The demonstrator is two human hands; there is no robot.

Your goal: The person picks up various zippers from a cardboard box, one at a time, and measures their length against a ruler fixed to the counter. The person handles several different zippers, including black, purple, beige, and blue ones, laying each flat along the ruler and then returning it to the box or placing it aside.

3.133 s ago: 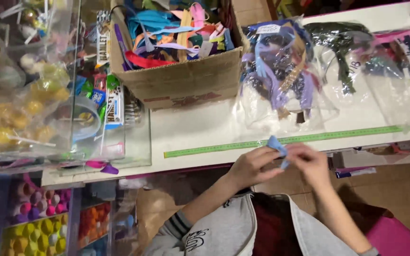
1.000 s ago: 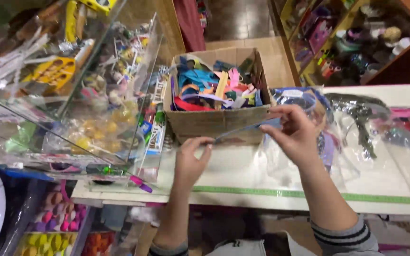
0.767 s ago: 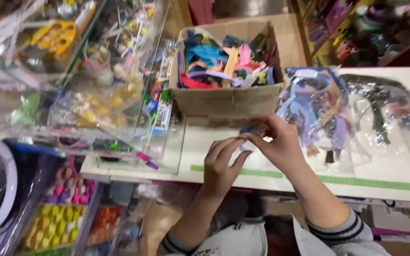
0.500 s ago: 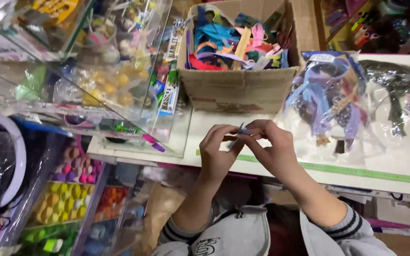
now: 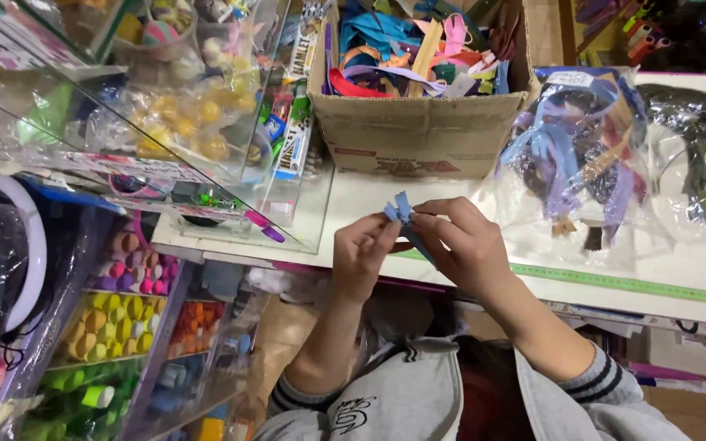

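In the head view, near the middle of the frame, the left hand point(image 5: 365, 255) and the right hand point(image 5: 461, 247) are meeting over the front edge of a white counter point(image 5: 680, 269). Both are pinching a small blue ribbon point(image 5: 403, 214) between thumb and fingertips: the left hand is closing on its left end, while the right hand is gripping its right side, with a strip of the ribbon trailing down across the right palm. The ribbon's short ends are fanning upward just above the fingertips (its exact fold is too small to make out).

Just above the hands, at upper centre, a cardboard box point(image 5: 418, 135) is sitting on the counter, brimming with mixed coloured ribbons. To its right, at upper right, a clear plastic bag point(image 5: 574, 163) of blue and purple ribbons is lying on the counter, with another clear bag point(image 5: 696, 163) holding dark pieces beside it. A green measuring tape point(image 5: 631, 283) is running along the counter's front edge, passing under the right wrist. Filling the upper left, a glass display case point(image 5: 165, 122) is holding yellow balls and small packets. At lower left, rows of coloured spools point(image 5: 116, 310) are sitting in a tray below the counter
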